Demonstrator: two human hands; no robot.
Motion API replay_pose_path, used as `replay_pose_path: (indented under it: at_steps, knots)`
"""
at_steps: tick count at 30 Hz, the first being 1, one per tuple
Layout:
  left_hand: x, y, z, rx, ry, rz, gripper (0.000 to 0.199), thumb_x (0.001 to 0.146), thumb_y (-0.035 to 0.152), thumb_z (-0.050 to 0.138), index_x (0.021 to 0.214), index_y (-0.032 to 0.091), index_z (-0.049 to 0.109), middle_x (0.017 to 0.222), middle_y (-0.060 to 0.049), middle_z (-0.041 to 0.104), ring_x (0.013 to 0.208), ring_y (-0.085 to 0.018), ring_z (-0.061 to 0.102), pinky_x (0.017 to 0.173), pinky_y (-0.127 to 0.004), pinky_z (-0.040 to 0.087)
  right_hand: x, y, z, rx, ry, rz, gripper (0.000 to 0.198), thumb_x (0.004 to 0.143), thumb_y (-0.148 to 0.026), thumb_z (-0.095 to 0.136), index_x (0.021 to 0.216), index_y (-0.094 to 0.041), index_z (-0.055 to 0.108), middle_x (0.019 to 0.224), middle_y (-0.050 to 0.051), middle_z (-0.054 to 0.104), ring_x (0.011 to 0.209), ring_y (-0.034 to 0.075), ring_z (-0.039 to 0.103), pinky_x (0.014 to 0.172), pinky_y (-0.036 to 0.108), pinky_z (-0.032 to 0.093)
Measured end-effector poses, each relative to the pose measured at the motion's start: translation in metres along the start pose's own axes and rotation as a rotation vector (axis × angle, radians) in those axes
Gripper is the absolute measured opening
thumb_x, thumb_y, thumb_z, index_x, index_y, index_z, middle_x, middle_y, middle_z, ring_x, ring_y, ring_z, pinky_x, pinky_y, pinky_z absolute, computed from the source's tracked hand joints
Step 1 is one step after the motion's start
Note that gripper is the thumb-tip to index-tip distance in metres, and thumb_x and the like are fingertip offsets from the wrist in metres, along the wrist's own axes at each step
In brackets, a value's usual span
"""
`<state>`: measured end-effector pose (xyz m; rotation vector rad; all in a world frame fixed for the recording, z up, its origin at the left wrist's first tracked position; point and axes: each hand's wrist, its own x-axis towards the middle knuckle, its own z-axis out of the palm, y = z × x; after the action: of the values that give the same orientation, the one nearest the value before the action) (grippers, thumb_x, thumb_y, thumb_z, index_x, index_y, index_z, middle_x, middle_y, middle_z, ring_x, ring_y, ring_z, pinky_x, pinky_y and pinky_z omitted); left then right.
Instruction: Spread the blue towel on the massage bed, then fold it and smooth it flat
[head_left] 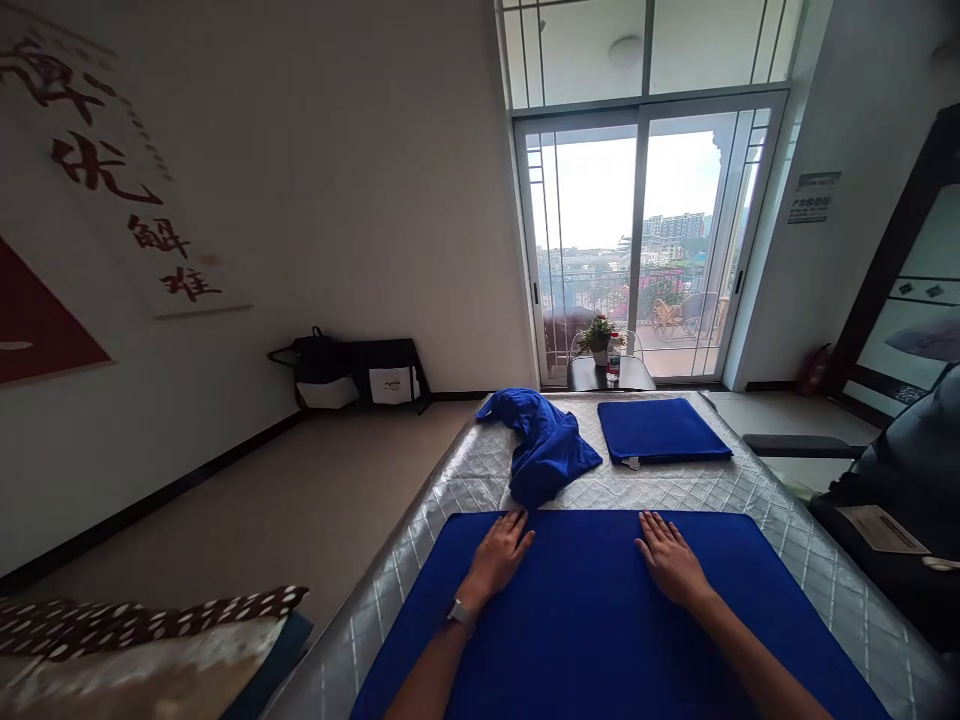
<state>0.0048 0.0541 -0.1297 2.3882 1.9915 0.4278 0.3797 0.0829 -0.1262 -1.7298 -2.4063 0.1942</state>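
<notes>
A blue cloth (585, 610) lies spread flat over the near part of a silver quilted mattress (465, 470). My left hand (497, 550), with a watch (460, 612) at its wrist, rests palm down near the cloth's far left edge. Toward the far right edge, my right hand (670, 556) also presses flat on the cloth, fingers stretched out. Neither hand grips anything. Just beyond my left hand, a second blue cloth (544, 445) sits in a crumpled heap. Right of it is a neatly folded blue cloth (664, 430) with a white tag (630, 463) at its near edge.
Past the mattress stands a small table (630, 376) with a potted plant (598, 338) and a bottle (613, 358), before glass sliding doors. Cushions (165, 650) are at the lower left. Dark seating (862, 540) with a flat card (883, 529) flanks the right side.
</notes>
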Motion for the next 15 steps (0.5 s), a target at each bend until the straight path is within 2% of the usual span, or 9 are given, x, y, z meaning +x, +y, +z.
replay_pose_path:
  at_steps: [4,7,9,11,15]
  knots:
    - [-0.016,-0.083,-0.005,0.078,-0.012,-0.146,0.059,0.105,0.046,0.028,0.154,0.014,0.04,0.159,-0.014,0.039,0.15,-0.025,0.033,0.123,-0.049,0.029,-0.012,0.1,-0.004,-0.088,0.075,0.148,0.071,0.1,-0.047,0.016,0.158,-0.009,0.03,0.164,0.011,0.027,0.154,0.022,0.018,0.125,0.047,0.018]
    - [-0.02,-0.119,0.003,0.125,-0.022,-0.211,0.062,0.104,0.044,0.028,0.155,0.01,0.036,0.161,-0.015,0.033,0.152,-0.027,0.028,0.124,-0.051,0.025,-0.019,0.154,-0.004,-0.129,0.134,0.213,0.071,0.099,-0.039,0.012,0.155,-0.001,0.031,0.164,0.015,0.027,0.154,0.023,0.019,0.124,0.046,0.022]
    - [-0.021,-0.128,0.01,0.133,-0.007,-0.216,0.064,0.104,0.046,0.028,0.155,0.01,0.036,0.162,-0.015,0.033,0.152,-0.027,0.026,0.124,-0.051,0.024,-0.02,0.171,-0.002,-0.152,0.138,0.275,0.072,0.098,-0.038,0.012,0.155,0.001,0.032,0.164,0.015,0.027,0.153,0.024,0.02,0.124,0.046,0.022]
    - [-0.02,-0.13,0.015,0.13,0.008,-0.212,0.066,0.103,0.049,0.028,0.156,0.01,0.034,0.162,-0.015,0.032,0.152,-0.027,0.027,0.124,-0.05,0.025,-0.02,0.176,0.0,-0.169,0.123,0.321,0.072,0.098,-0.04,0.013,0.155,0.0,0.032,0.164,0.014,0.026,0.153,0.025,0.021,0.125,0.046,0.021]
    - [-0.02,-0.13,0.017,0.132,0.018,-0.207,0.067,0.104,0.05,0.028,0.157,0.01,0.032,0.162,-0.016,0.033,0.152,-0.027,0.028,0.123,-0.05,0.028,-0.02,0.178,0.007,-0.189,0.128,0.276,0.073,0.097,-0.043,0.017,0.156,-0.002,0.03,0.165,0.012,0.025,0.154,0.024,0.019,0.125,0.045,0.02]
